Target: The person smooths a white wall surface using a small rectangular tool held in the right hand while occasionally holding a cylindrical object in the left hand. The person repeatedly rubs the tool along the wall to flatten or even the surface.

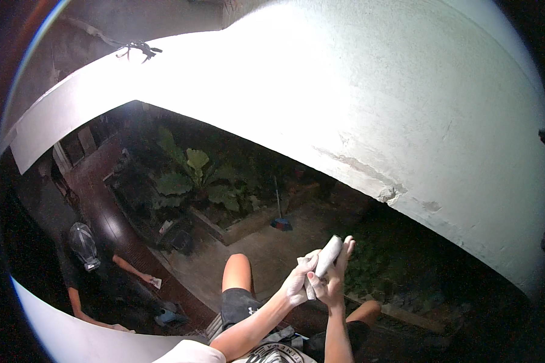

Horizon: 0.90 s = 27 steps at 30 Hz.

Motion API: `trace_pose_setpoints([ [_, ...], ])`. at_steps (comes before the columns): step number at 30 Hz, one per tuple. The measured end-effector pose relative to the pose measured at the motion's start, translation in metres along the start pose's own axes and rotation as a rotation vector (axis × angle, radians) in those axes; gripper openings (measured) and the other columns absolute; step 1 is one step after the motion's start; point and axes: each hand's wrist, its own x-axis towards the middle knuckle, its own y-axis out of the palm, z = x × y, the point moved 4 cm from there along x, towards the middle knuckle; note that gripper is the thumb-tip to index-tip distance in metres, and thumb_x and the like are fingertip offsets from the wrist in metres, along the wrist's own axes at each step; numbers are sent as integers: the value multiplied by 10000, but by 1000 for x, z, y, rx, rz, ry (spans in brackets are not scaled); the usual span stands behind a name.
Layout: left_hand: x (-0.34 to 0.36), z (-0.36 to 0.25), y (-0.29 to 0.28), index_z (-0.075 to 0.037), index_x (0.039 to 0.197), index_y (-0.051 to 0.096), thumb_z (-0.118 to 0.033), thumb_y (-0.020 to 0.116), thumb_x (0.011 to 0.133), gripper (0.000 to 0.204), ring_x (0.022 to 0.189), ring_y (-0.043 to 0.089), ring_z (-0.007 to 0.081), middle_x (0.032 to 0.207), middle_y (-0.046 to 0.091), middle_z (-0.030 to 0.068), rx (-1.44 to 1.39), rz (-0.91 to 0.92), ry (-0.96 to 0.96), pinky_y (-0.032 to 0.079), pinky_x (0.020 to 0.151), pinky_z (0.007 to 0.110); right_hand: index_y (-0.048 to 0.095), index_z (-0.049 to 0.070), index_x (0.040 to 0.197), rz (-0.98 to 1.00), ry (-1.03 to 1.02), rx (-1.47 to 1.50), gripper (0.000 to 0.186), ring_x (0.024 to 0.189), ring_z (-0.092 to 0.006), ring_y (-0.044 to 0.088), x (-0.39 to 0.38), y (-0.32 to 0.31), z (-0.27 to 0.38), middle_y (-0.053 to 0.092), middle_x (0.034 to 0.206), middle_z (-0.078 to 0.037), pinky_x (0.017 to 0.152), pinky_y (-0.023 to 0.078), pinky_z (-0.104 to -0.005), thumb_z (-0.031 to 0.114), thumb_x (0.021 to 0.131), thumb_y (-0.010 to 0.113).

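Observation:
My left hand (298, 282), coated in whitish dust, is closed around the lower part of a pale grey, flat, rounded-end piece (329, 255). My right hand (332, 287) grips the same piece from the other side, thumb in front and dusty fingers upright behind it. What the piece is made of cannot be told, since the fingers cover its lower part. Both hands are above my lap, apart from the large white plastered surface (466, 157). That surface has a rough grey damaged patch (375, 175) along its lower edge.
At the left, a person in dark clothing (48, 212) holds a small whitish thing (156, 282). Dark cords (140, 48) lie on the white surface, top left. Below are leafy plants (197, 166), a low bed edge (248, 227) and a long-handled broom or dustpan (281, 224).

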Motion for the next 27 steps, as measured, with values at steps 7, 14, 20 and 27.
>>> trace_pose_setpoints([
  [7, -4, -23, 14, -52, 1254, 530, -196, 576, 941, 347, 917, 614, 85, 1091, 628, 28, 361, 59, 165, 526, 752, 231, 425, -52, 1382, -90, -173, -286, 555, 1374, -411, 327, 33, 4, 23, 415, 1459, -198, 1118, 243, -486, 221, 903, 485],
  [14, -21, -18, 5, -27, 1276, 491, -217, 623, 923, 422, 854, 582, 113, 1164, 610, 65, 355, -31, 41, 464, 715, 260, 316, -5, 1458, -255, -512, -624, 556, 1405, -298, 319, 185, -59, 58, 357, 1506, -142, 1164, 235, -477, 100, 932, 459],
  [20, -25, -19, -6, -22, 1336, 423, -209, 619, 919, 497, 826, 576, 125, 1167, 609, 82, 329, -78, 56, 459, 703, 263, 422, 149, 1425, -120, -957, -1212, 465, 1406, -220, 324, 327, -36, 73, 448, 1459, -37, 1192, 193, -451, 225, 968, 457],
  [27, -21, -29, -15, -44, 1385, 397, -189, 611, 916, 536, 809, 576, 117, 1093, 633, 64, 327, -126, 97, 465, 709, 256, 672, 113, 1106, 14, -965, -770, 344, 1228, -191, 527, 398, -22, 123, 625, 1246, -102, 1174, 229, -482, 298, 983, 409],
])
